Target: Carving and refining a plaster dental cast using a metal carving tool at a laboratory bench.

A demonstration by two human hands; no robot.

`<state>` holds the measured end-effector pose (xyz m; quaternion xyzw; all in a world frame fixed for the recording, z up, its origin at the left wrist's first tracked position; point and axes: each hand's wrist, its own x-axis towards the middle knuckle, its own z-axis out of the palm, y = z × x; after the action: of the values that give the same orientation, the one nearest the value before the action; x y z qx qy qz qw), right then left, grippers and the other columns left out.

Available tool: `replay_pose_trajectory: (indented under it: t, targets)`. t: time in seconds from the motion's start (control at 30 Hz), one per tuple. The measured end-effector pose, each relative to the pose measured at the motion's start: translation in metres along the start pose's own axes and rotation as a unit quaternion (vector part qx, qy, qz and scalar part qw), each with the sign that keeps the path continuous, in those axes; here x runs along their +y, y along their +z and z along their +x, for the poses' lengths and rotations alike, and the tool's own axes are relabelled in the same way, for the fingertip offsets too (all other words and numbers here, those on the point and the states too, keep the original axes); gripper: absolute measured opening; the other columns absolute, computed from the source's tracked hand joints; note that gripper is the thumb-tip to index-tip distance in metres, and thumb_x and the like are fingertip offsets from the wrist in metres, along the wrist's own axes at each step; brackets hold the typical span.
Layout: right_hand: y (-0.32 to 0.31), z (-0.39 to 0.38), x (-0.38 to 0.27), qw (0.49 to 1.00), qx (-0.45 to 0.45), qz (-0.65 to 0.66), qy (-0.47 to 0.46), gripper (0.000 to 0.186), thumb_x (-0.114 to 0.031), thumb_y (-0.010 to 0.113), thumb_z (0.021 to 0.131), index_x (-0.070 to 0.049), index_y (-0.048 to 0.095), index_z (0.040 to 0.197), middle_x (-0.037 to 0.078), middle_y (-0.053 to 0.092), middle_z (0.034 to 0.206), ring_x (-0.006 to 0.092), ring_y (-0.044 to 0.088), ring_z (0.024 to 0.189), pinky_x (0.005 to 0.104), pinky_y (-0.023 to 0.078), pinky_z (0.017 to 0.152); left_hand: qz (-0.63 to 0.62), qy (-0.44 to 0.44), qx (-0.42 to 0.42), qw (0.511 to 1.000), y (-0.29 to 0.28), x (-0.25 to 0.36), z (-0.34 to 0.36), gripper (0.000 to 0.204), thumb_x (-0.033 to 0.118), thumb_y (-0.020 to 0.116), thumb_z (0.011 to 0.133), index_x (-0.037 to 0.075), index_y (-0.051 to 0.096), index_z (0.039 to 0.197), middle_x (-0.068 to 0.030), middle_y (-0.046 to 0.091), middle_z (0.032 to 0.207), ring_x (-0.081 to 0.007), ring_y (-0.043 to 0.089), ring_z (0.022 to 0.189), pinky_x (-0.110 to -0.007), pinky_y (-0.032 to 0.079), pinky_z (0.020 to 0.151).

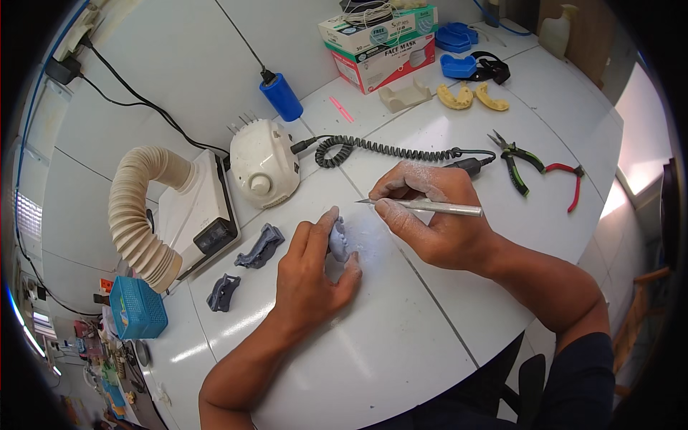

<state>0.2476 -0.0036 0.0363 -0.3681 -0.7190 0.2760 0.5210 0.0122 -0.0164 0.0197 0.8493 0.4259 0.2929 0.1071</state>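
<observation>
My left hand (309, 269) is closed around a small pale blue-grey moulded piece (338, 242), pinned between fingers and thumb on the white tabletop. Part of the piece is hidden by the fingers. Fine pale powder (369, 242) lies on the table just right of it. In my right hand (441, 222), dusted with white powder, a slim metal craft knife (451, 208) is gripped like a pen. Its pointed blade faces left, above and to the right of the piece, apart from it. Two darker grey moulded pieces (260, 246) lie left of my left hand.
A white control box (261, 165) stands behind, its coiled cord (387, 152) running right to a dark handpiece (469, 166). Left are a ribbed hose (132, 208) and a blue basket (140, 308). Green-handled pliers (517, 161), yellow dental casts (456, 97) and mask boxes (387, 61) lie at the far right.
</observation>
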Motion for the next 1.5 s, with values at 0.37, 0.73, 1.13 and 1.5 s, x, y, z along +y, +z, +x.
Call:
replay_pose_trajectory:
  t: [0.37,0.73,1.13,1.5]
  targets:
    - [-0.003,0.0,-0.008,0.999,-0.029,0.033,0.006,0.016,-0.006,0.071,0.092,0.005,0.071,0.103,0.014,0.074,0.091,0.0183,0.072,0.082,0.0307,0.058,0.078,-0.442,-0.124,0.038,0.888,0.008,-0.014,-0.002,0.066,0.011,0.081,0.092,-0.004,0.044,0.146,-0.0125,0.065,0.118,-0.0137,0.066,0.102,-0.027,0.054,0.081]
    - [0.0,-0.006,0.002,0.973,-0.066,0.176,0.131,0.022,-0.012,0.072,0.098,0.007,0.071,0.11,0.012,0.076,0.097,0.0105,0.067,0.082,0.026,0.055,0.074,-0.526,-0.129,-0.064,0.838,-0.004,-0.019,-0.003,0.069,0.009,0.082,0.089,-0.001,0.046,0.147,-0.0081,0.062,0.122,-0.0098,0.062,0.104,-0.024,0.049,0.078]
    - [0.005,-0.006,-0.001,0.96,-0.059,0.232,0.143,0.021,-0.013,0.071,0.098,0.006,0.069,0.106,0.017,0.077,0.101,0.015,0.073,0.09,0.0296,0.059,0.081,-0.588,-0.128,-0.112,0.791,-0.012,-0.018,-0.003,0.072,0.002,0.082,0.086,0.001,0.046,0.148,-0.0101,0.061,0.131,-0.0145,0.062,0.118,-0.029,0.052,0.095]
    - [0.001,-0.007,0.001,0.963,-0.066,0.209,0.156,0.023,-0.012,0.071,0.096,0.008,0.071,0.107,0.016,0.076,0.096,0.0149,0.072,0.087,0.029,0.058,0.076,-0.627,-0.13,-0.109,0.76,-0.011,-0.017,-0.002,0.073,0.001,0.086,0.084,0.001,0.046,0.146,-0.0099,0.061,0.13,-0.0121,0.062,0.116,-0.028,0.053,0.097]
